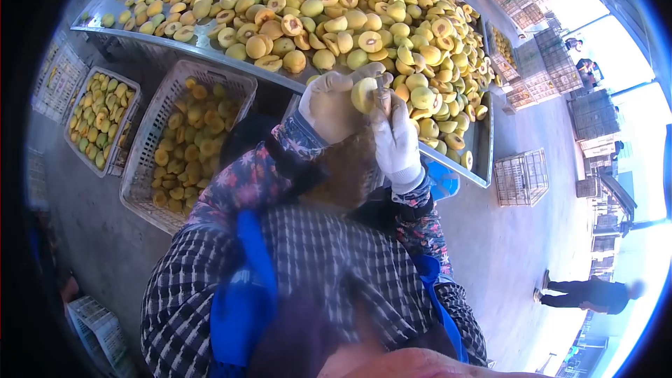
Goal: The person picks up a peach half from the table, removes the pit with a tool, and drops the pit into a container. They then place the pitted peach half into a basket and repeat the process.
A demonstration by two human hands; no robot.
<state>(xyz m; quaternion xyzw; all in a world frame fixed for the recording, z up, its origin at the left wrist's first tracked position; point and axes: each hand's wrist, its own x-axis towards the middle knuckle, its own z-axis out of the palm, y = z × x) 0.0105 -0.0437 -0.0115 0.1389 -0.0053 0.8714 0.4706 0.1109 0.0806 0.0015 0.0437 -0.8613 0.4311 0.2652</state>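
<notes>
My left hand (330,106), in a white glove, is closed around a yellow-green peach (363,96) in front of my chest. Right beside it, my right hand (397,141), also gloved in white, grips a short slim tool (383,95) with a brownish handle. The tool's upper end is at the peach's right side; whether it cuts in cannot be made out. Just beyond both hands, a heap of halved peaches (343,23), many showing reddish stone hollows, covers the metal table (203,47).
To my left stand a plastic crate of peach halves (131,192) and a smaller filled crate (73,128). A crate (521,178) sits on the floor at right, with stacked crates (556,59) farther back. A person in dark clothes (586,295) stands at far right.
</notes>
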